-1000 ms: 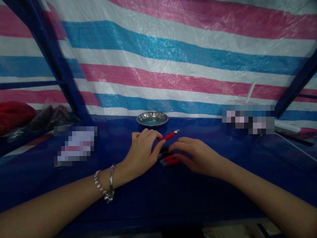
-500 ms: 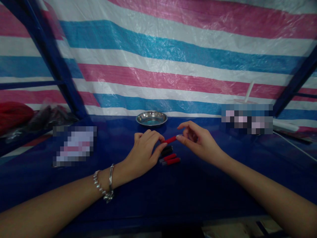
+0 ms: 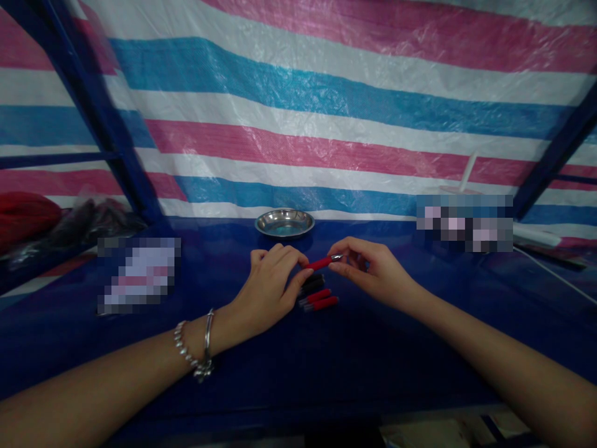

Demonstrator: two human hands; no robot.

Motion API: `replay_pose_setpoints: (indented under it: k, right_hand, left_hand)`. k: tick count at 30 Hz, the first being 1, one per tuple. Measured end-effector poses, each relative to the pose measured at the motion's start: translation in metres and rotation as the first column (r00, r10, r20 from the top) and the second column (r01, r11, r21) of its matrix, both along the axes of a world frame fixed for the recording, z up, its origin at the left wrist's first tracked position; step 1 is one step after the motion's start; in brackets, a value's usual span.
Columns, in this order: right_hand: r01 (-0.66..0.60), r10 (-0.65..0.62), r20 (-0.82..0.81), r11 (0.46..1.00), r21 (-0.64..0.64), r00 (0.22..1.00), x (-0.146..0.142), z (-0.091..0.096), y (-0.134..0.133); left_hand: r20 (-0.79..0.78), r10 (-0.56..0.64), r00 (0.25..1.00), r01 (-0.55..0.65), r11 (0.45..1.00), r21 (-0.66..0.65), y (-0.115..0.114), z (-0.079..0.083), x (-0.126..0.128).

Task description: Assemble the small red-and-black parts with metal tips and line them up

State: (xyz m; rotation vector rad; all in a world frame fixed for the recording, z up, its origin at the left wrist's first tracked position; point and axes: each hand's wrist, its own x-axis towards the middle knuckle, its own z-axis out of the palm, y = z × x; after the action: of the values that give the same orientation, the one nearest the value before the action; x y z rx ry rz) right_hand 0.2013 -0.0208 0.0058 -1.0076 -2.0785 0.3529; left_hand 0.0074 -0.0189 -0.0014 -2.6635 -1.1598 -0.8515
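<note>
Beyond fingers [image 3: 297, 281]: oval silver-metal dish [image 3: 284, 228]; nearer: black, red pens [image 3: 323, 303]. Pinched in left hand [image 3: 276, 280], right hand [image 3: 373, 269]: silver-tipped red pen [image 3: 319, 263].

The left hand [image 3: 270, 280] and right hand [image 3: 370, 267] pinch opposite ends of a slim silver-tipped red pen [image 3: 319, 264]; a shallow oval metal dish [image 3: 284, 229] lies beyond.

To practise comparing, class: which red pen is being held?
The silver-tipped red pen, pinched by the left hand; the other two red pens lie on the blue table.
</note>
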Motion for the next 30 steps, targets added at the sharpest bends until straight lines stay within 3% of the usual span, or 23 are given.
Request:
replay_pose_setpoints:
  k: [17,25,30]
  right_hand:
    - [0.014,-0.014,0.025,1.0,-0.009,1.0,0.0017,0.0009,0.0009]
    - [0.026,-0.039,0.118,0.994,0.108,0.992,0.0014,0.0048,-0.0008]
    - [0.042,-0.049,0.106,0.997,0.062,0.993,0.0021,0.0043,-0.0006]
  left_hand:
    - [-0.006,0.007,1.0,-0.007,1.0,0.009,0.0002,-0.0007,-0.001]
    - [-0.01,0.003,1.0,-0.003,1.0,0.003,0.0003,-0.0007,0.0]
    - [-0.015,0.009,1.0,-0.009,1.0,0.012,0.0013,-0.0005,0.0001]
